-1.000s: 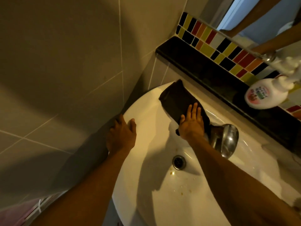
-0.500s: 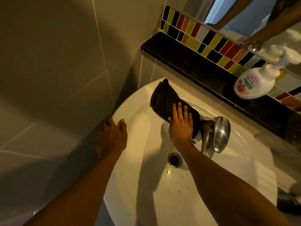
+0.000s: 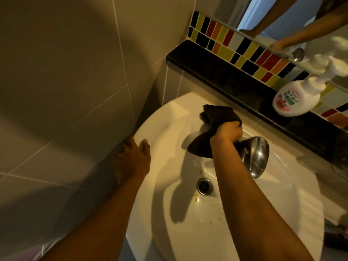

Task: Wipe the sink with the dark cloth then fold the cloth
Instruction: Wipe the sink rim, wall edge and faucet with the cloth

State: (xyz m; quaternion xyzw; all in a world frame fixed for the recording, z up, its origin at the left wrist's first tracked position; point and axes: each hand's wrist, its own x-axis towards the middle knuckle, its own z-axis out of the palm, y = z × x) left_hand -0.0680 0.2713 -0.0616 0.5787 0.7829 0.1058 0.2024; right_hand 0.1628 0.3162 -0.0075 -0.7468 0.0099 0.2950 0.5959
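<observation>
The white sink (image 3: 169, 121) fills the lower middle of the head view, with a metal drain (image 3: 204, 186) and small brown specks in its bowl. The dark cloth (image 3: 211, 114) lies bunched on the sink's back rim, just left of the chrome tap (image 3: 254, 155). My right hand (image 3: 228, 131) is closed around the cloth's middle, and a corner of the cloth hangs below my wrist. My left hand (image 3: 134, 159) rests flat on the sink's left rim by the tiled wall, holding nothing.
A black ledge (image 3: 226, 76) runs behind the sink under a band of coloured mosaic tiles. A white pump bottle (image 3: 295, 98) stands on that ledge at the right. A mirror above reflects arms. A grey tiled wall closes the left side.
My right hand was flat on the spread cloth; now its fingers have closed and gathered the cloth into a bunch near the tap. My left hand stays on the rim.
</observation>
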